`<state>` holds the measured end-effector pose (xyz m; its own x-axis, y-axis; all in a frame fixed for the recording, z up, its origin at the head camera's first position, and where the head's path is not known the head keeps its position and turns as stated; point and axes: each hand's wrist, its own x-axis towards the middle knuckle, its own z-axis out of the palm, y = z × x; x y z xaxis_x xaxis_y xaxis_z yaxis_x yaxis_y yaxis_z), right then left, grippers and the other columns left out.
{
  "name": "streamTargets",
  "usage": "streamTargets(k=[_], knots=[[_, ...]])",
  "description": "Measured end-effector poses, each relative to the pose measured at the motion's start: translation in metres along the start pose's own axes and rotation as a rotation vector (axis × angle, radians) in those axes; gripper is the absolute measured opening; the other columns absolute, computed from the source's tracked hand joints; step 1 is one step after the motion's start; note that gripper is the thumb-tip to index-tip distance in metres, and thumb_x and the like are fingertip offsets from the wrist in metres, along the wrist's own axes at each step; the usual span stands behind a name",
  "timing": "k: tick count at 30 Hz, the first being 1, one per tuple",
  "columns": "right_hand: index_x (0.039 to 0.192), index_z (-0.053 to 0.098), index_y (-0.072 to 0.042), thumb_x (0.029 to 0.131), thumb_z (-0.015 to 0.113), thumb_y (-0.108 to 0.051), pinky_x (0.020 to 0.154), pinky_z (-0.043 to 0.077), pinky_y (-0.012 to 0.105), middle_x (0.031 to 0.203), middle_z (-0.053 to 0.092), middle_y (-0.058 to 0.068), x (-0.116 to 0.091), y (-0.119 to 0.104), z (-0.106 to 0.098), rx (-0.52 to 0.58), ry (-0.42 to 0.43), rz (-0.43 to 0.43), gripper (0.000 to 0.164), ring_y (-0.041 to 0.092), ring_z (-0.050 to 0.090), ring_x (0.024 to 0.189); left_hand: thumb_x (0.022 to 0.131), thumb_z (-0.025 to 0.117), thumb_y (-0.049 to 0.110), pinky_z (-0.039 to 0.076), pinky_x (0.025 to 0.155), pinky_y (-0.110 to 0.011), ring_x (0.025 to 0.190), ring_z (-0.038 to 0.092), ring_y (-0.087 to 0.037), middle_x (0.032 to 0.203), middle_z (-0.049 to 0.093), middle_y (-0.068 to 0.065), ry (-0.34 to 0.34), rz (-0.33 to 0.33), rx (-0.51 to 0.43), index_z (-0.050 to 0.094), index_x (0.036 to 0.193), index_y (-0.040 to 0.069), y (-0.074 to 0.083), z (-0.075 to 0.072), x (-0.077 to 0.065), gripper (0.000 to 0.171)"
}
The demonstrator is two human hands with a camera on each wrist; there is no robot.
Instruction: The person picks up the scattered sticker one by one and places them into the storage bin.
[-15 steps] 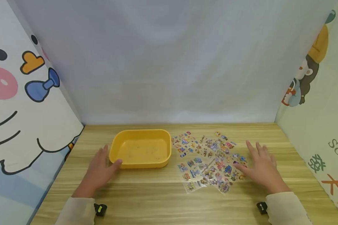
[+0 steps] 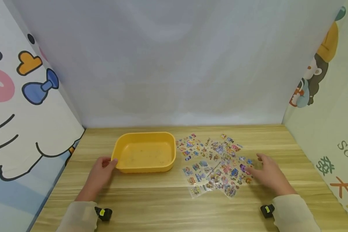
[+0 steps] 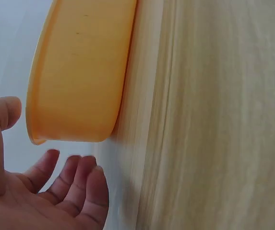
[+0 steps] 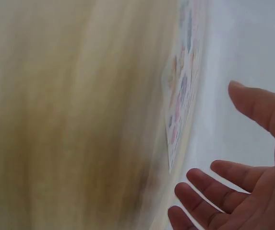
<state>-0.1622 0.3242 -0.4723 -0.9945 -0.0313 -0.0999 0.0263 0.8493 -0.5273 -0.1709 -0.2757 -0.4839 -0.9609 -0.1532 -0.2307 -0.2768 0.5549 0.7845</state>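
Left grip (image 2: 100,175) and right grip (image 2: 269,174) spread, holding nothing.
The yellow tub (image 2: 145,169) sits just right of the left grip, sticker sheets (image 2: 220,175) just left of the right; being thin and overlapping, they could slide or lift together if several edges are caught.

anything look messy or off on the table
Yes, the sticker sheets right of the tray: they seem to overlap, their near corners pointing different ways, so they look untidy. The tray stands upright with faint dark specks inside; I can't tell what those are.
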Motion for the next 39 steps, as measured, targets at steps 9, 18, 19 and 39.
streamTargets(k=[9, 18, 19, 39], knots=[[0.144, 0.035, 0.023, 0.095, 0.073, -0.035, 0.106, 0.028, 0.074, 0.142, 0.035, 0.048, 0.008, -0.003, -0.002, -0.061, -0.074, 0.005, 0.084, 0.066, 0.03, 0.13, 0.105, 0.055, 0.047, 0.05, 0.073, -0.028, 0.089, 0.056, -0.023, 0.109, 0.058, -0.013, 0.011, -0.074, -0.116, 0.044, 0.139, -0.003, 0.003, 0.004, 0.001, 0.061], [0.134, 0.044, 0.025, 0.096, 0.072, -0.032, 0.104, 0.032, 0.073, 0.137, 0.037, 0.049, 0.016, -0.002, -0.004, -0.148, -0.101, 0.049, 0.074, 0.066, 0.034, 0.126, 0.106, 0.053, 0.045, 0.05, 0.078, -0.026, 0.104, 0.058, -0.025, 0.128, 0.06, -0.019, 0.075, -0.073, -0.127, 0.046, 0.148, 0.0, 0.003, 0.008, 0.009, 0.062], [0.133, 0.046, 0.025, 0.096, 0.071, -0.031, 0.104, 0.032, 0.073, 0.136, 0.038, 0.049, 0.017, -0.002, -0.004, -0.155, -0.099, 0.054, 0.072, 0.065, 0.035, 0.125, 0.105, 0.053, 0.044, 0.05, 0.078, -0.026, 0.105, 0.059, -0.025, 0.128, 0.062, -0.019, 0.088, -0.066, -0.115, 0.048, 0.147, 0.0, 0.003, 0.008, 0.01, 0.061], [0.124, 0.053, 0.025, 0.092, 0.077, -0.021, 0.101, 0.039, 0.068, 0.127, 0.05, 0.046, 0.025, -0.008, -0.007, -0.128, -0.084, 0.109, 0.06, 0.061, 0.047, 0.119, 0.104, 0.059, 0.035, 0.054, 0.069, -0.022, 0.085, 0.068, -0.013, 0.117, 0.072, -0.017, 0.163, -0.05, -0.141, 0.059, 0.14, -0.002, 0.008, 0.009, 0.01, 0.052]])
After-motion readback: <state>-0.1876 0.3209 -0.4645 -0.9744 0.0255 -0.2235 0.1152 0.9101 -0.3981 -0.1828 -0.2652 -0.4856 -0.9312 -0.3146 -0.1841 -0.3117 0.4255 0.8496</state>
